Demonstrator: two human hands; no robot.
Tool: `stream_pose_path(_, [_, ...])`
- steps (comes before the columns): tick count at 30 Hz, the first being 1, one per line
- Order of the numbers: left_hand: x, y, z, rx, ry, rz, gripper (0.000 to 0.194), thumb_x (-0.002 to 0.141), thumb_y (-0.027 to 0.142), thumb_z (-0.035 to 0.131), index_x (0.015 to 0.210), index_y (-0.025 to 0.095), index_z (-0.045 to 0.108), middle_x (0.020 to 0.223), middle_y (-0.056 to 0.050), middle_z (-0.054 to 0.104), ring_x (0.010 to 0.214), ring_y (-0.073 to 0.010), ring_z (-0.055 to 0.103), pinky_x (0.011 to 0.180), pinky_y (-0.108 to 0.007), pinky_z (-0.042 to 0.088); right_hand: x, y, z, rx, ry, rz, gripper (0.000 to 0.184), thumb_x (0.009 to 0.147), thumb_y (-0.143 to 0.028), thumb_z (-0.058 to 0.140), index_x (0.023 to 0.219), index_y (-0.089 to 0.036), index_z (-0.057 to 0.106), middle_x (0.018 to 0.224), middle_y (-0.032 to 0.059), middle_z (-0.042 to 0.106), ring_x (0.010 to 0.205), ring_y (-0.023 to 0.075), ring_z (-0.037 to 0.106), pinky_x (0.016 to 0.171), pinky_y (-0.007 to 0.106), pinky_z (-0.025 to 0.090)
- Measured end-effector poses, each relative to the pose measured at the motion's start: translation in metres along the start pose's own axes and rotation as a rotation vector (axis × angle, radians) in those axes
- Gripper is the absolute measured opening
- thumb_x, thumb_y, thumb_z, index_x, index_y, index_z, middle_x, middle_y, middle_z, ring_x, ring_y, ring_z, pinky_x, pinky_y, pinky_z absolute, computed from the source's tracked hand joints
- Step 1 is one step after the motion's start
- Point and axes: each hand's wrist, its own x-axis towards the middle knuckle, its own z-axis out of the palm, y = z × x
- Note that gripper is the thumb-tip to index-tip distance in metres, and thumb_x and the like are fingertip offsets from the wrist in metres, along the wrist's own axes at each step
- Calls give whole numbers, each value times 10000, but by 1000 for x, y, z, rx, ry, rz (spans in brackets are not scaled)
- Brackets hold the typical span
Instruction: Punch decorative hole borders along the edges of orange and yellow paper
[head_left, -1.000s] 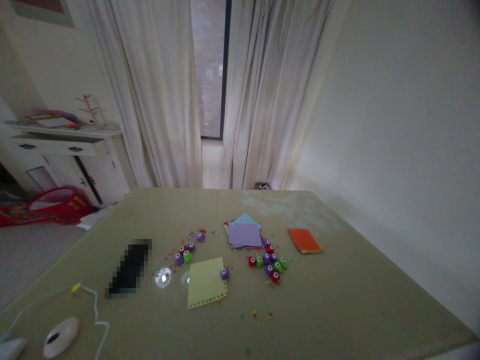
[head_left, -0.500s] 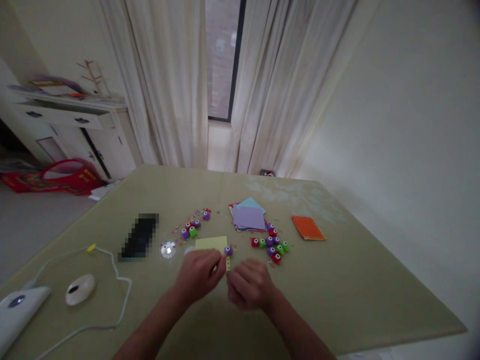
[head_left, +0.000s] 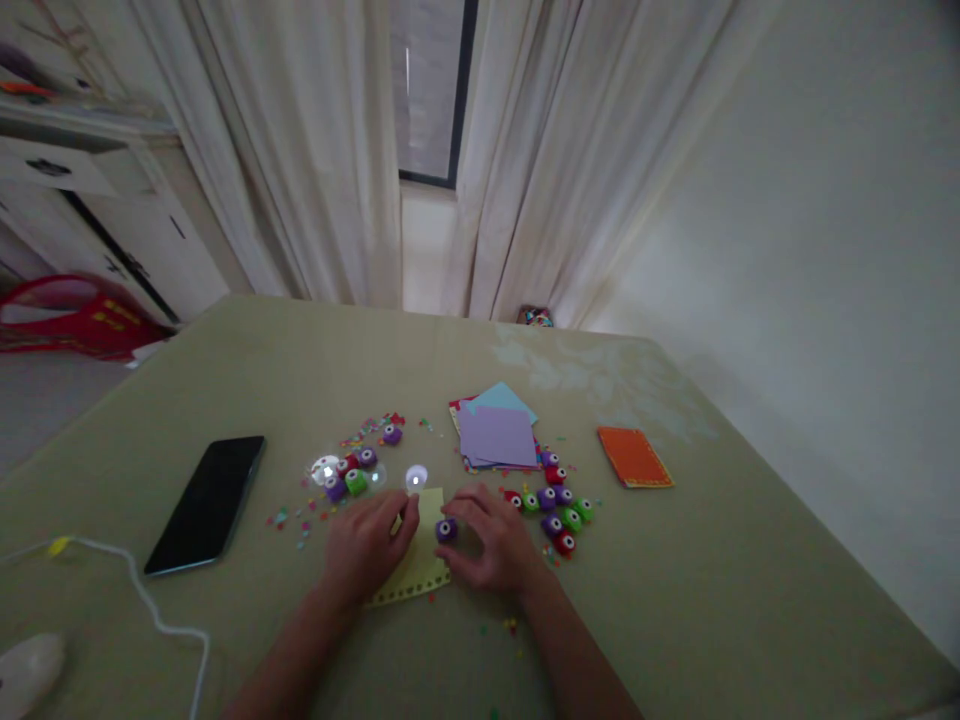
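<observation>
A yellow sheet of paper (head_left: 409, 580) has a row of punched holes along its near edge. My left hand (head_left: 367, 545) lies over the sheet's left part, its thumb and bent fingers closed at the paper. Beside the sheet's right edge is a small purple hole punch (head_left: 446, 529) with an eye on top. My right hand (head_left: 491, 540) curls around that punch, thumb on the near side and fingers on the far side. To the right of this hand stands a cluster of red, green and purple punches (head_left: 553, 497); more punches (head_left: 355, 482) stand beyond my left hand.
Purple and blue paper sheets (head_left: 499, 436) lie stacked behind the hands. An orange card (head_left: 635, 457) rests at the right, a black phone (head_left: 208, 505) at the left. A white cable (head_left: 142, 590) runs at the near left. Confetti (head_left: 281, 518) is scattered about.
My hands have moved apart from close-set fists. The yellow sheet now lies in fuller view between them, and my right hand has come around the purple punch. The view has tilted down.
</observation>
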Motion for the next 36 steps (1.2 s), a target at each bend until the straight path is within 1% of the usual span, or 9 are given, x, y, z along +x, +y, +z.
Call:
stream_pose_path(3, [0,-7,3,39,-114,-62,443,1096,379,486,697,225,600,603,18,639,520,-143,591,554,-288,337,2,1,-1,-39,-110,35,218,968,-271,731,1180,-224,707,1096,85,743,970,234,716,853,337,590])
stream_pose_path(9, [-1,-10,1,33,-409,-207,425,1090,425,445,765,234,643,701,-14,733,588,-179,647,555,-281,292,-1,1,-3,-125,26,158,170,971,-153,662,1124,-206,713,1027,82,743,957,239,709,856,346,573])
stream_pose_path(14, [2,-7,1,65,-520,-221,356,1079,429,476,851,242,675,769,-36,778,642,-219,705,552,-290,292,3,0,-1,-286,59,194,106,1002,-187,652,1074,-211,726,999,83,733,954,250,679,850,361,528])
stream_pose_path(19, [-2,-5,2,57,-554,-168,295,1088,397,502,1263,272,704,1044,-74,846,801,-270,790,616,-310,438,4,1,0,-439,136,227,73,1023,-265,688,1032,-211,737,1008,81,725,965,267,626,862,390,439])
stream_pose_path(22, [-7,-3,0,-10,-587,-85,280,1085,374,513,1228,280,735,1123,-70,844,844,-261,803,674,-322,500,4,4,-3,-559,219,303,62,995,-273,716,988,-212,729,1043,90,730,991,288,599,861,405,391])
stream_pose_path(25, [-8,-4,-6,-78,-481,-58,272,1082,373,526,1156,264,764,1033,-45,843,801,-222,786,692,-308,518,3,9,-8,-661,281,418,50,962,-255,729,979,-208,725,1053,99,727,998,305,576,852,411,362])
stream_pose_path(28, [-2,-12,-20,21,-162,-201,306,1086,398,535,1195,226,763,904,-45,786,780,-210,734,745,-313,527,1,14,-13,-709,307,494,53,954,-242,704,988,-206,724,1059,112,717,984,312,565,834,413,342])
stream_pose_path(30, [4,-18,-30,182,-8,-326,302,1085,393,539,1220,227,753,973,-70,756,939,-255,717,818,-347,528,1,15,-16,-729,336,529,68,957,-226,675,999,-206,724,1084,126,716,987,317,564,824,413,331])
stream_pose_path(36, [7,-26,-38,321,-128,-331,277,1051,396,572,1135,213,761,1129,-134,688,1019,-332,637,772,-417,516,6,-7,-17,-588,360,486,185,946,-231,700,1128,-220,731,1181,116,733,1069,336,588,897,439,343])
